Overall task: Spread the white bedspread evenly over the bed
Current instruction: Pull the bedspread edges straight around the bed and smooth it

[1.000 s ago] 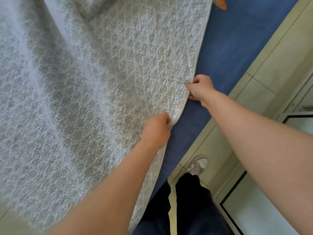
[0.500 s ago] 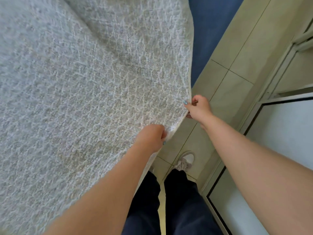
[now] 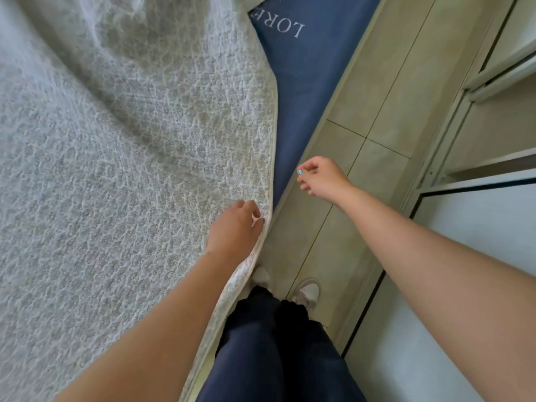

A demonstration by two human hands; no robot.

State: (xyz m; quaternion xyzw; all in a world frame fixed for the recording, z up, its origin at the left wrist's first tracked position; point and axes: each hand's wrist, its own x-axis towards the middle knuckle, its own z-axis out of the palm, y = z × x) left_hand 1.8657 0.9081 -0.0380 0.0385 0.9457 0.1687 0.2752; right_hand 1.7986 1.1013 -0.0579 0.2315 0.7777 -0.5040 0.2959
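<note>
The white bedspread (image 3: 121, 175), quilted with a grey floral pattern, covers the left of the view and lies in broad folds. Its hemmed right edge hangs down over the side of the blue bed (image 3: 307, 71). My left hand (image 3: 235, 230) is at that hem, fingers curled around the edge of the cloth. My right hand (image 3: 322, 178) hovers over the floor to the right of the hem, clear of the fabric, with loosely parted fingers and nothing in it.
A strip of blue mattress with white lettering (image 3: 278, 23) shows at the top. A narrow beige tiled floor (image 3: 371, 111) runs between the bed and a white wardrobe (image 3: 478, 227) on the right. My dark trousers (image 3: 275, 343) and light shoes (image 3: 307, 291) stand in it.
My right hand has let go of the hem and moved right, away from the cloth. The bedspread edge has dropped against the bed's side. My left hand stays at the hem.
</note>
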